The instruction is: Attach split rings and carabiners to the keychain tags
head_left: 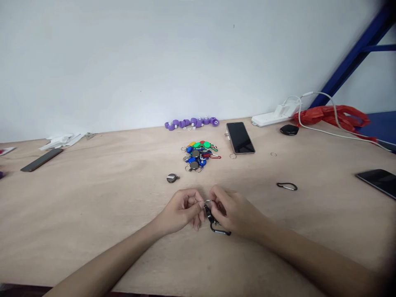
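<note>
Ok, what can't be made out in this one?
Head view, small metal piece: too small to identify, its ends covered by the left hand and right hand.
Head view, black badge reel: partly hidden by the right hand.
Head view, pile of badge reels: lower ones covered by those on top.
Head view, far-right smartphone: cut off by the picture's right edge.

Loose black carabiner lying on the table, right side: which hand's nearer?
Right. The right hand is to the left of the loose black carabiner and a bit closer to the wearer, not touching it. The left hand is farther left, beyond the right hand.
</note>
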The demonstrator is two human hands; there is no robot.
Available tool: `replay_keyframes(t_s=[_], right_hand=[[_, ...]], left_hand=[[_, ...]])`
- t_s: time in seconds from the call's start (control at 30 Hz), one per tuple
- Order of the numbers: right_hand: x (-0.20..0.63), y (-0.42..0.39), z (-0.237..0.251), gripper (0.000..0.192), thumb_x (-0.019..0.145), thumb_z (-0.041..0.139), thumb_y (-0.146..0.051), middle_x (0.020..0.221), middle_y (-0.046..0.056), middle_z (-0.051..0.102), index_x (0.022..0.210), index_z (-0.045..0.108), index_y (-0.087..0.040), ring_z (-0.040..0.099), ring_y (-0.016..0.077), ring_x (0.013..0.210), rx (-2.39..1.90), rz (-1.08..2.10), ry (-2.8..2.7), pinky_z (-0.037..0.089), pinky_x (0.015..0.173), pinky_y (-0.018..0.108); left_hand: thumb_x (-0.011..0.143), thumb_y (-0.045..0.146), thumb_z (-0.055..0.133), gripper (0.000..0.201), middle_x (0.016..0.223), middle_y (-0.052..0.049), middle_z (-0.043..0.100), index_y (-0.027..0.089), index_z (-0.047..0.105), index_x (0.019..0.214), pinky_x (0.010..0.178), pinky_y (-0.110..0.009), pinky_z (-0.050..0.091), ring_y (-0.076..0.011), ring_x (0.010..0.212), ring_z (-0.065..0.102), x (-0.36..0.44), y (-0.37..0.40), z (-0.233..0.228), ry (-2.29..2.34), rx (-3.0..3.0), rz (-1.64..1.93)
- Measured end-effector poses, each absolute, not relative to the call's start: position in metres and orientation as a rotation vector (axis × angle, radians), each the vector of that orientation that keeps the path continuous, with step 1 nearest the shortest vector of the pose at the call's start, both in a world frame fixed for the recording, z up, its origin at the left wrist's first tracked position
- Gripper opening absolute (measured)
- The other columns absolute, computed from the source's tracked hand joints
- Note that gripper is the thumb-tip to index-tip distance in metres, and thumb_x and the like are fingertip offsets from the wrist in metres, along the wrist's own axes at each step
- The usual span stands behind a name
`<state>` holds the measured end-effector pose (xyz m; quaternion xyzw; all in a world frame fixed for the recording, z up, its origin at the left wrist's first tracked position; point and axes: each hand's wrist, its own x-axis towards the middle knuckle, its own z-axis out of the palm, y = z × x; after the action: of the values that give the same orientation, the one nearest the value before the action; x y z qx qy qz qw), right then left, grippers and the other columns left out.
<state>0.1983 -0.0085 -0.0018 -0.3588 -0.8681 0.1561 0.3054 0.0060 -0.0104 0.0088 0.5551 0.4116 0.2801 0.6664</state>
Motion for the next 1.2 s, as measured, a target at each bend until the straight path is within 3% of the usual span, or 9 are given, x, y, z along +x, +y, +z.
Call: replay_keyframes(t_s=[0.43,0.73,1.0,1.2], right_hand=[[0.2008,-0.0056,-0.0024,0.021,0.092,0.035,-0.009,0.064,0.002,0.051,0.077,0.047,-0.019,0.045,0.0155,0.058,-0.72,-0.018,-2.436,0.036,0.053,0.026],[0.2014,-0.007,0.0028,0.02,0.09,0.037,-0.008,0.065,0.002,0.051,0.076,0.046,-0.02,0.046,0.0153,0.059,-0.688,0.056,-2.405,0.037,0.055,0.026],[0.2002,-0.008,0.0059,0.012,0.087,0.04,-0.009,0.069,0.0,0.054,0.09,0.045,-0.02,0.049,0.0138,0.058,-0.85,0.395,-2.346,0.036,0.054,0.024],[0.1996,-0.0052,0.0028,0.014,0.088,0.041,-0.012,0.063,0.0,0.051,0.077,0.044,-0.02,0.045,0.0148,0.056,-0.858,0.194,-2.373,0.034,0.058,0.027]], left_hand=[[0.086,0.05,0.058,0.037,0.058,0.0,0.062,0.016,0.049,0.075,0.036,-0.018,0.035,-0.0076,0.036,0.051,0.0039,-0.0142,0.0124,0.953,1.291,0.634],[0.087,0.045,0.057,0.032,0.056,0.002,0.06,0.016,0.048,0.076,0.036,-0.017,0.034,-0.0062,0.035,0.048,0.0041,-0.0123,0.0086,0.94,1.296,0.638],[0.089,0.041,0.054,0.028,0.053,0.005,0.053,0.017,0.047,0.076,0.035,-0.017,0.031,-0.0053,0.035,0.042,0.0059,-0.0119,0.0106,0.95,1.333,0.66],[0.088,0.036,0.055,0.024,0.047,0.008,0.046,0.017,0.048,0.076,0.035,-0.015,0.028,-0.004,0.034,0.036,0.008,-0.0137,0.0082,0.963,1.373,0.666]])
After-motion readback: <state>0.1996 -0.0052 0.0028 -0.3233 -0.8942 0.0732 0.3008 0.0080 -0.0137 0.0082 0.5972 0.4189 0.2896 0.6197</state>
